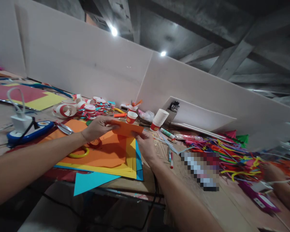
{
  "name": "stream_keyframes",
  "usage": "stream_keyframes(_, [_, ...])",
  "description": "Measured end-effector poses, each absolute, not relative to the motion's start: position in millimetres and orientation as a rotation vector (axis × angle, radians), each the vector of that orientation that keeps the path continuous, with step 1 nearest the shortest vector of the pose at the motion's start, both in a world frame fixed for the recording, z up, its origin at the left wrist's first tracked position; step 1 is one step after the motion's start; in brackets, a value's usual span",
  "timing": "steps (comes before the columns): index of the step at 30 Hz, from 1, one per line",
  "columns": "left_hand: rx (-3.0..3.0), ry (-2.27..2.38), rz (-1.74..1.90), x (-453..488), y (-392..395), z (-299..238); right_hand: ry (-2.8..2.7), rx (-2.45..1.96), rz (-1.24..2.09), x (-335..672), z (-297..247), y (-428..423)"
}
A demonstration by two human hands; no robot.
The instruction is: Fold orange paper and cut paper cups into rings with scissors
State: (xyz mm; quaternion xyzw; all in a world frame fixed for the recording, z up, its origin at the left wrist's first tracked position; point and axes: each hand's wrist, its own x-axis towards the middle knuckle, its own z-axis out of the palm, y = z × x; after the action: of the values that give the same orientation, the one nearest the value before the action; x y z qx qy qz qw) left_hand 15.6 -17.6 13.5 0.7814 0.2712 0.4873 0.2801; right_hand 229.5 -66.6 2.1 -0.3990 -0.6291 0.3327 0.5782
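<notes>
Both my hands hold a small folded orange paper (127, 129) above a stack of coloured sheets (106, 158) on the table. My left hand (98, 126) grips the paper's left end, fingers curled over its top edge. My right hand (145, 144) pinches its right end from below. Orange, yellow and blue sheets lie under the hands. Yellow-handled scissors (80, 152) rest on the orange sheet just below my left wrist.
Paper cups (160, 118) and cut red-and-white cup rings (65, 110) stand behind the hands. Markers (171, 158) and a heap of pipe cleaners (229, 158) lie to the right, where another person's hand (272, 172) shows. A blue power strip (26, 131) sits left. White boards (87, 64) wall the table's back.
</notes>
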Motion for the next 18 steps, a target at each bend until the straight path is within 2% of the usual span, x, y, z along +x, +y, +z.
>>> stream_keyframes(8, [2.194, 0.699, 0.975, 18, -11, 11, -1.069, -0.745, 0.929, 227, 19, -75])
stream_keyframes(12, [2.114, 0.753, 1.054, 16, -7, 6, -1.021, -0.732, 0.986, 234, 26, -75])
stream_keyframes(18, [2.069, 0.851, 1.021, 14, -4, 10, -1.090, -0.827, 0.877, 253, 36, -76])
